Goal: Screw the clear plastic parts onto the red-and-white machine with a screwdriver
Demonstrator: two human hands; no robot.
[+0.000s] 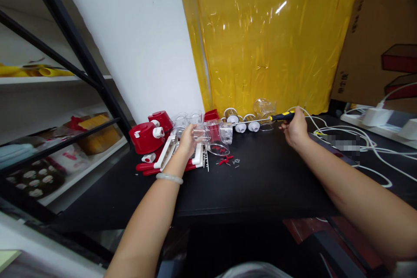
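Observation:
My left hand (pixel 186 140) is closed round a clear plastic grater body (pixel 224 132), tilted on its side above the table. In my right hand (pixel 295 129) is a screwdriver (pixel 282 116) with a yellow and black handle. Its long metal shaft points left, and the tip is at the right end of the clear body; whether it sits in a screw I cannot tell. Below the clear body lie small red parts (pixel 224 161) and several loose screws (pixel 236 161). Behind it stand several white-ended grater drums (pixel 253 125).
Red housings (pixel 146 137) and white frames with red handles (pixel 167 153) lie to the left on the black table (pixel 254 186). White cables (pixel 365 139) and a dark phone-like slab (pixel 335 150) are at the right. A yellow-wrapped panel (pixel 270 43) rises behind; a black rack (pixel 107 95) stands left.

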